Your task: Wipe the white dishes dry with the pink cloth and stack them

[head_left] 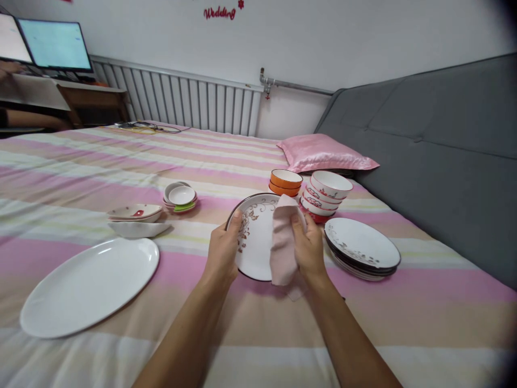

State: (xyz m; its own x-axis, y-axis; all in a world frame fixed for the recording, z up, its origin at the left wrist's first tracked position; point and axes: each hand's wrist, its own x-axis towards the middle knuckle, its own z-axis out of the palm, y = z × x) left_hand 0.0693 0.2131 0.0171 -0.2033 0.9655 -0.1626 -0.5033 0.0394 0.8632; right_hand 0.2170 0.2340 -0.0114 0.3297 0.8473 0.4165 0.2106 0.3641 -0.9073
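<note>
Between my hands is a round white plate (258,253) with a dark rim and a brown floral pattern, tilted up towards me above the bed. My left hand (223,245) grips its left edge, thumb on the face. At the right edge, my right hand (310,245) presses a pale pink cloth (281,242) against the plate; the cloth hides part of the plate's face. Just right of that hand lies a stack of similar plates (361,242). Behind the held plate stand orange bowls (286,180) and a stack of white and red bowls (326,191).
A large oval white platter (91,288) lies at left on the striped bedsheet (226,334). Beyond it are nested dishes (135,215) and small bowls (181,196). A pink pillow (327,152) rests by the grey headboard (440,134). Another person's arm (12,70) shows at the desk.
</note>
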